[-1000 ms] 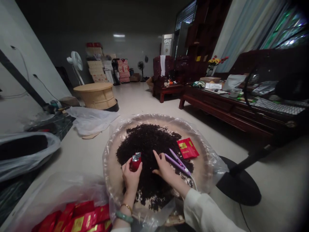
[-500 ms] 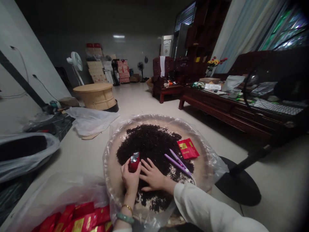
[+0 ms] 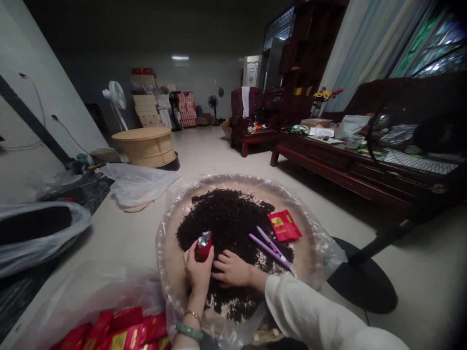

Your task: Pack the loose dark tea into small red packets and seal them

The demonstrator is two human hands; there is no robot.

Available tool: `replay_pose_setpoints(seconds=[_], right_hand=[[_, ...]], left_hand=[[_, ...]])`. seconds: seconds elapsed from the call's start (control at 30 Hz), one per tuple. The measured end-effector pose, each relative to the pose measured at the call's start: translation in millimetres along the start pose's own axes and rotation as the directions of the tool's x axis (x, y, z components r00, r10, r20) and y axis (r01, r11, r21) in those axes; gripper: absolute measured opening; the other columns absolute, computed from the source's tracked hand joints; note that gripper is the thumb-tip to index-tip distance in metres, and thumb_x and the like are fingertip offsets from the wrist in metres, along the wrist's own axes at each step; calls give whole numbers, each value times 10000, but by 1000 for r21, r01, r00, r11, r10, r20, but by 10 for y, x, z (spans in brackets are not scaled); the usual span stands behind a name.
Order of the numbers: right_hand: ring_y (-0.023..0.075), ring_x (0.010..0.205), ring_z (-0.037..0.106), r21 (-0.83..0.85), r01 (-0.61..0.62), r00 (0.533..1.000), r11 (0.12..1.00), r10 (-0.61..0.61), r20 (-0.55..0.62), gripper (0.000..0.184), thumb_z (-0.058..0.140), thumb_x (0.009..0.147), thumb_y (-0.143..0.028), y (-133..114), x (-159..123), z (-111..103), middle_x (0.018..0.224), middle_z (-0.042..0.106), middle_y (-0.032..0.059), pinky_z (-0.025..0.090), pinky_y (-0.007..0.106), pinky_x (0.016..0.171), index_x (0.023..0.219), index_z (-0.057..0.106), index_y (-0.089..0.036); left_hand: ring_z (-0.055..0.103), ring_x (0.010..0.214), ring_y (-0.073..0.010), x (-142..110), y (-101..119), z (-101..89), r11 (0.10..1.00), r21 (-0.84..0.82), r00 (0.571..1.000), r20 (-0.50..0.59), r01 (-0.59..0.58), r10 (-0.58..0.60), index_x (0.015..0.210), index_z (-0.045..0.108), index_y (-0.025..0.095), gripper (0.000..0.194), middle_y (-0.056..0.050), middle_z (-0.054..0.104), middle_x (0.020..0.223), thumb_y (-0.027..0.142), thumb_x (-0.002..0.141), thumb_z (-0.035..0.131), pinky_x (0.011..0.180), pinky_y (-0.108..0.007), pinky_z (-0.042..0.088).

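My left hand (image 3: 198, 268) is wrapped round a small red packet (image 3: 203, 247), held upright with its silver foil inside showing at the top. Close beside it, my right hand (image 3: 233, 270) has its fingers curled down into a heap of dark loose tea leaves (image 3: 226, 214); the fingertips are hidden there. The leaves lie in a wide round basket tray (image 3: 306, 243) lined with clear plastic. To the right of my right hand rests a purple hand-held heat sealer (image 3: 268, 250), its jaws apart. Flat red packets (image 3: 285, 226) lie beyond the sealer.
At lower left, a clear plastic bag (image 3: 87, 287) holds several red packets (image 3: 124, 330). Another bag of dark leaves (image 3: 34, 223) stands at far left. A black fan base (image 3: 368, 282) is right of the tray, near a dark wooden table (image 3: 328, 160). A round woven stand (image 3: 144, 146) is behind.
My right hand's spread fingers have curled in and down into the tea leaves. My left hand still holds the packet in nearly the same place.
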State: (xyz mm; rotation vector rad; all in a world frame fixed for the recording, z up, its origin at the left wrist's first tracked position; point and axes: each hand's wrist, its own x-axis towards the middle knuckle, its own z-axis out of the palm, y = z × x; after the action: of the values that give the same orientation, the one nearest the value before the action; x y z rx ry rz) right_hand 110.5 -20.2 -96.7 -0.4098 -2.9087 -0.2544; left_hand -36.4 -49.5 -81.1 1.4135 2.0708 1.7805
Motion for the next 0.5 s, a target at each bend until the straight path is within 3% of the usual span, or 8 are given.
replay_pose_setpoints(seconds=[0.07,0.2,0.3,0.33,0.37,0.43,0.47,0.5], right_hand=[[191,843,459,2,16,1000,1000,-16,3,206,529,897,-389,5,0,20,913,622,41,337,334,716,910,648,-222],[174,763,469,29,-30,998,999,31,-54,232,510,906,-331,66,4,3,788,616,33,343,315,668,758,644,-213],[178,738,494,228,-206,942,952,256,-215,245,519,882,-360,158,14,-120,777,629,53,375,317,667,749,661,-212],[179,747,509,366,-279,877,888,391,-279,245,527,870,-370,194,24,-177,792,634,59,391,319,680,747,665,-209],[180,756,526,546,-332,763,769,559,-324,239,554,846,-382,233,39,-236,797,636,59,407,317,697,732,664,-203],[176,750,554,863,-287,445,415,856,-264,247,617,785,-421,317,80,-346,770,633,42,434,305,715,694,645,-192],[170,723,562,940,-220,308,263,933,-189,275,619,774,-449,360,103,-392,739,626,27,445,297,703,684,629,-189],[162,680,564,979,-146,204,141,973,-109,305,604,775,-479,403,125,-431,702,618,12,455,288,673,685,613,-188]], left_hand=[[634,798,-239,-2,-2,-4,1000,8,1000,5,5,-5,1072,637,134,540,-113,624,928,519,693,656,727,-374,545],[632,834,-249,-8,-10,-7,1000,18,1000,7,-8,8,1079,636,150,527,-106,625,928,511,697,658,759,-385,537],[630,847,-255,-17,-9,-6,1000,13,1000,5,-27,27,1077,637,145,521,-110,627,931,502,699,664,773,-390,533],[629,846,-255,-21,-6,-4,999,8,1000,7,-31,31,1077,638,143,521,-112,626,933,500,699,667,772,-389,534],[629,842,-253,-27,-1,-1,999,2,999,14,-32,32,1078,638,141,522,-113,623,936,498,699,669,767,-386,536],[628,821,-244,-39,14,3,1000,-10,999,38,-27,28,1081,639,146,518,-109,616,936,493,698,673,746,-378,543],[626,814,-241,-45,24,6,999,-19,998,53,-28,29,1079,642,150,512,-106,613,934,489,697,675,741,-377,546],[625,814,-239,-51,36,7,999,-28,997,72,-34,36,1078,644,153,505,-103,611,933,481,696,678,744,-379,547]])
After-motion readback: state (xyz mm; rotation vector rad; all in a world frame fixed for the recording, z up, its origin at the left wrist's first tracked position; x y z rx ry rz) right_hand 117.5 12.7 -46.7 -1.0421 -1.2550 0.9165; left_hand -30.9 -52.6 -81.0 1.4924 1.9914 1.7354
